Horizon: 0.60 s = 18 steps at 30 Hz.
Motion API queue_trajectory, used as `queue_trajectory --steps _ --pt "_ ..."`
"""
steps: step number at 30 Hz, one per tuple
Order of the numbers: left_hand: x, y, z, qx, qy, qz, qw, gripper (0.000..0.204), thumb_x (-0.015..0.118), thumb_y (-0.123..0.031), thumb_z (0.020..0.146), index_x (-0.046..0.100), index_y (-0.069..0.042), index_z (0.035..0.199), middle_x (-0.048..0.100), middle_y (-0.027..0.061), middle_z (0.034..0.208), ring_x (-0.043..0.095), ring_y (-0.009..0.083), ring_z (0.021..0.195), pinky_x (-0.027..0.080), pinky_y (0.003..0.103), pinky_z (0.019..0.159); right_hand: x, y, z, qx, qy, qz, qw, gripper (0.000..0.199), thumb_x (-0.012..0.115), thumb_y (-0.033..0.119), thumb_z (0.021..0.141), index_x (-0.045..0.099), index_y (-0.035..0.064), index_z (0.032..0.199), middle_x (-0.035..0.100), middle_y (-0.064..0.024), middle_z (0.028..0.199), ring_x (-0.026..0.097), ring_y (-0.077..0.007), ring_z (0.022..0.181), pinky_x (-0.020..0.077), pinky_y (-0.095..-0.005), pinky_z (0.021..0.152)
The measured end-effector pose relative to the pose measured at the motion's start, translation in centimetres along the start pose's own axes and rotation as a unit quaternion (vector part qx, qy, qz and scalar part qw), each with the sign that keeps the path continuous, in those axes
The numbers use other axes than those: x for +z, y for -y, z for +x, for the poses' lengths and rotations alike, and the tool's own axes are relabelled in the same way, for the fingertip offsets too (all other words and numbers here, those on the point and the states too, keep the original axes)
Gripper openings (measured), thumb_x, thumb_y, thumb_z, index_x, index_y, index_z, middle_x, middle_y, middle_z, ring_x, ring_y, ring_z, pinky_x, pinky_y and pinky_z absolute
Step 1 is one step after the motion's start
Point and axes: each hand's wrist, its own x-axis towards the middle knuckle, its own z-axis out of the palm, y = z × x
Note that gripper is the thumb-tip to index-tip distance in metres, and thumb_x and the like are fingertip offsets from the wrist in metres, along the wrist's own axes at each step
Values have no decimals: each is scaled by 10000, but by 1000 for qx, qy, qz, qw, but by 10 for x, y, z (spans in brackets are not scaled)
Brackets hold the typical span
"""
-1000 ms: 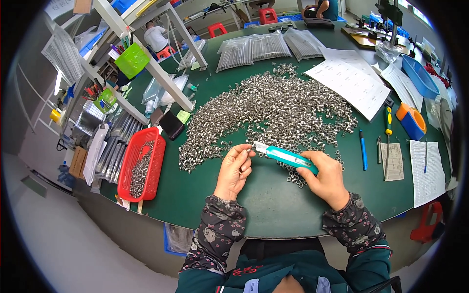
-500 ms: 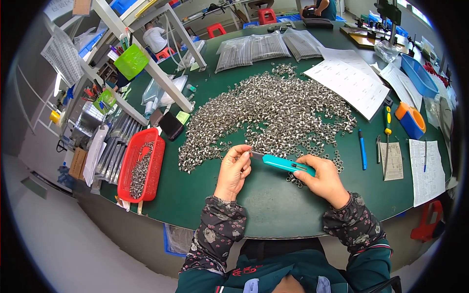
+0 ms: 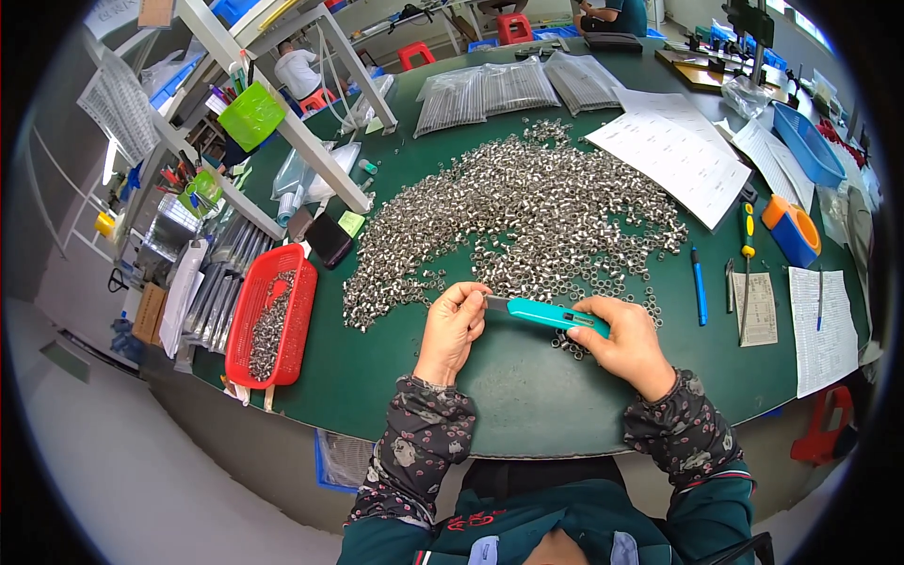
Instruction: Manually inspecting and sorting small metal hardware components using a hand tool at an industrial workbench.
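Holding a teal utility knife (image 3: 556, 315), the right hand (image 3: 629, 341) is closed around the rear of its body, thumb on the near side and fingers wrapped behind. The knife lies crosswise above the tabletop (image 3: 537, 410), in front of the near edge of a broad heap of small metal rings (image 3: 527, 217), with its blade (image 3: 497, 303) extended toward the person's left.

The left hand (image 3: 450, 334) has its thumb and index finger drawn together at the blade's end, the other fingers curled loosely. Whether a small piece sits in that pinch, and whether the blade touches the skin, cannot be told: the fingertips cover the spot.

Handling assessment: the knife should be light, with a stiff, probably plastic body that gives secure purchase. The correct hold is on the body, well behind the blade, as the right hand has it. The blade is thin, presumably sharp, and liable to snap under sideways load; the left fingertips are close to it, which is noted as a cut hazard.

The rings appear hard, smooth and light, likely to slip or roll; each is best pinched across its outer wall. More small metal parts lie in a red basket (image 3: 306, 325) left of the heap. A blue pen (image 3: 700, 287) and a yellow-handled screwdriver (image 3: 748, 233) lie to the right.
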Motion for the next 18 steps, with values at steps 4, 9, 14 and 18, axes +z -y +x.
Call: queue_trajectory --steps 4,9,14,18 --pt "1 0 -1 -4 -29 -22 999 129 533 -127 880 556 -13 935 486 -3 729 347 34 521 262 158 403 1 14 -5 -104 -79 -124 984 246 672 217 712 621 52 887 605 -107 753 576 -288 621 451 -367 541" --pt "2 -1 0 11 -44 -27 999 143 538 -120 877 558 -6 960 507 4 772 364 24 535 275 146 403 0 -4 0 -51 -80 -10 995 243 655 231 733 630 60 904 615 -120 757 589 -285 619 456 -355 557" --pt "3 -2 0 9 -32 -19 999 145 532 -107 878 557 -6 978 505 1 781 358 19 532 278 145 406 0 -4 1 -3 -9 35 999 249 658 249 723 637 67 893 618 -125 725 596 -277 619 455 -354 563" --pt "3 -1 0 -1 -21 -17 1000 137 528 -101 879 558 -7 973 501 -2 771 347 15 517 273 144 407 -3 -3 3 28 36 52 998 256 661 256 718 640 65 887 621 -128 712 599 -269 611 455 -347 567"
